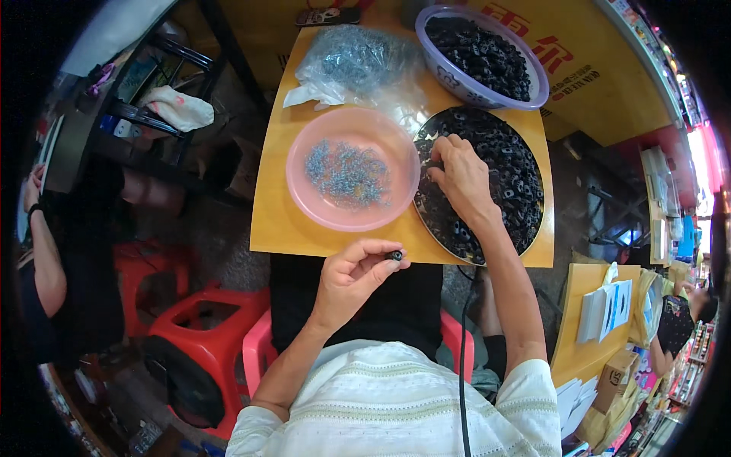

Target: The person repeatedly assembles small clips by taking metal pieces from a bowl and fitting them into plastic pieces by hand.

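Note:
In front of my chest my left hand [352, 276] pinches a small black plastic part [394, 256] between thumb and fingertips. The part is short and has a round end. Farther off, my right hand [462, 177] reaches over the left side of a round tray [542, 186] spread with many black plastic parts [499, 164]. Its fingers are bent downward, with a gap between thumb and forefinger and nothing visible in it. Just left of that hand stands a pink plastic basin [304, 206] with a pile of small silvery metal pieces [349, 174], too small to make out singly.
A lilac basin [481, 95] heaped with black parts stands at the table's far right. Beside it lies a clear plastic bag [358, 61] of metal pieces. Red stools [202, 324] stand to the left. A black cable [462, 365] hangs across my front. Other people are at both sides.

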Motion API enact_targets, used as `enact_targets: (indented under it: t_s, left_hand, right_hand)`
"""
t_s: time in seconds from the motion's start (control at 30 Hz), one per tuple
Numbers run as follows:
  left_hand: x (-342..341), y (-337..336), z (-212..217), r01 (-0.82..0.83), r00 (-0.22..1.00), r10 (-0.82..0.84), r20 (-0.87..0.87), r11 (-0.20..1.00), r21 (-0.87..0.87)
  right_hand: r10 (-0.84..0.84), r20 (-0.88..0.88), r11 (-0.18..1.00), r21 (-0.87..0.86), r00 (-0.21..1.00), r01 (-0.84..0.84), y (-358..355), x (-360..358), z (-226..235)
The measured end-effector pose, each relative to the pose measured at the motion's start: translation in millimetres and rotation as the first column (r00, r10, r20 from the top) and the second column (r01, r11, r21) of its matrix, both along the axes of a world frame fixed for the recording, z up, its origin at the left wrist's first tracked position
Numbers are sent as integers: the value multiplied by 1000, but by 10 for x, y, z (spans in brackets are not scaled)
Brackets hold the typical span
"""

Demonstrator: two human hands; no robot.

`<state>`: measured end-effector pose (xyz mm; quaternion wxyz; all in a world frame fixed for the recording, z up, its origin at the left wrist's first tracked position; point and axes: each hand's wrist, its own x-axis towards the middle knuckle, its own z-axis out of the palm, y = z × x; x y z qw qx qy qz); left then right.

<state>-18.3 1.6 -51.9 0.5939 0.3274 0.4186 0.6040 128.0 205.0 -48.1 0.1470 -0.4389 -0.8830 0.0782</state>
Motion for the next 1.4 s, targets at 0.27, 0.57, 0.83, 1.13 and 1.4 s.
enact_targets:
  t_s: [0.27,0.57,0.83,1.13,1.4]
  left_hand:
    - [79,-74,59,17,1000,-17,5,1000,23]
    - [127,-59,77,56,998,-56,28,998,9]
    - [37,47,278,-37,998,32,50,994,101]
    - [-60,49,444,-102,992,90,85,982,156]
    - [-104,25,432,-95,992,105,-64,985,146]
  right_hand:
    - [-45,-320,971,-235,946,-33,-29,82,26]
    - [-295,-540,822,-564,788,-78,-148,386,219]
    - [-450,-736,561,-674,507,-480,-663,379,619]
    - [-488,-752,454,-652,443,-607,-952,251,720]
    - [-280,-783,480,-616,556,-625,-1066,146,884]
